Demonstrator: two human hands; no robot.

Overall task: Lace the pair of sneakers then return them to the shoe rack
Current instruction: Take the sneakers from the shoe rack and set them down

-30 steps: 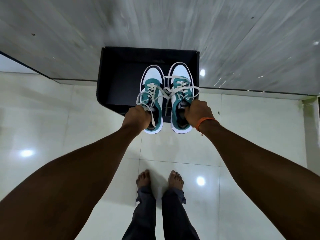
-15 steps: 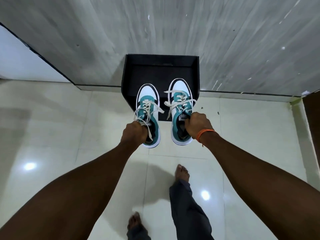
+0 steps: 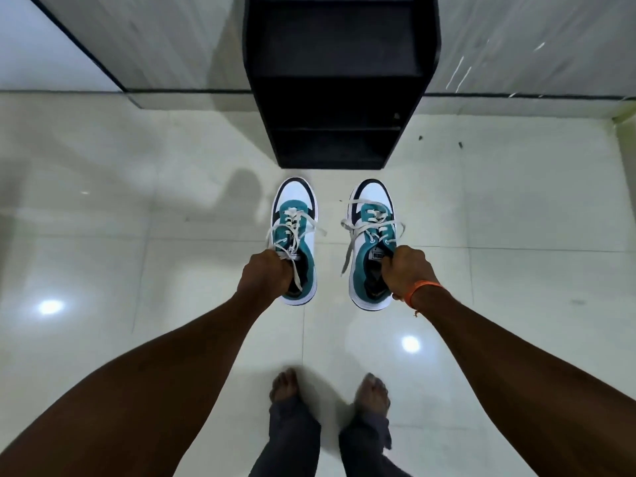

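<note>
Person backs off; left hand (image 3: 263, 278) and right hand (image 3: 406, 273), fingers (image 3: 395, 259) clenched on the laced sneakers (image 3: 296, 215), now hold them low before the shoe rack (image 3: 340, 98), shelving likely next.

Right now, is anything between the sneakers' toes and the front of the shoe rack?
Nothing. In the head view, only a strip of bare pale floor tile shows between the left sneaker, the right sneaker and the black shoe rack.

Place: appearing to be a home hallway.
Shoe rack (image 3: 340, 98): black open shelves standing against a grey wood-grain wall (image 3: 165, 39).
Floor (image 3: 144, 263): glossy pale tiles reflecting ceiling lights.
Bare feet (image 3: 285, 385): standing on the tiles.
</note>
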